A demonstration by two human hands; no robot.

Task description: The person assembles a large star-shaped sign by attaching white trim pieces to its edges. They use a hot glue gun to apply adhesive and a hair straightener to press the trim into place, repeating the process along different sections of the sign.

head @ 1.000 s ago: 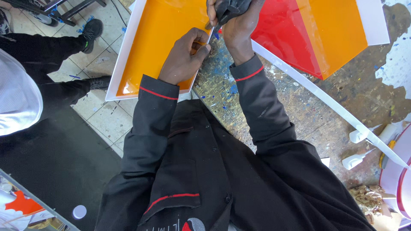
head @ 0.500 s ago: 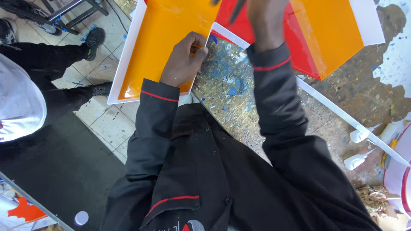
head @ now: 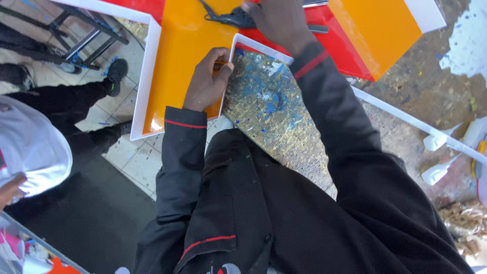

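Note:
A large orange sheet (head: 177, 61) with a raised white rim (head: 151, 76) lies across the bench, joined to a red sheet (head: 350, 56). My left hand (head: 205, 83) rests on the orange sheet and pinches the white rim at an inner corner, thumb against the rim. My right hand (head: 276, 20) is at the top of the view, closed on one end of a black tool (head: 228, 18) that lies on the orange and red sheets. Both sleeves are black with red trim.
The paint-speckled workbench top (head: 274, 111) shows between my arms. A long white strip (head: 406, 119) and small white offcuts (head: 436, 172) lie at the right. Another person with a white cap (head: 30, 147) and a black shoe (head: 116, 71) stands at the left, near a metal frame (head: 76, 35).
My right hand has carried the black tool up and away from my left hand to the top of the sheets. My left hand has stayed on the white rim.

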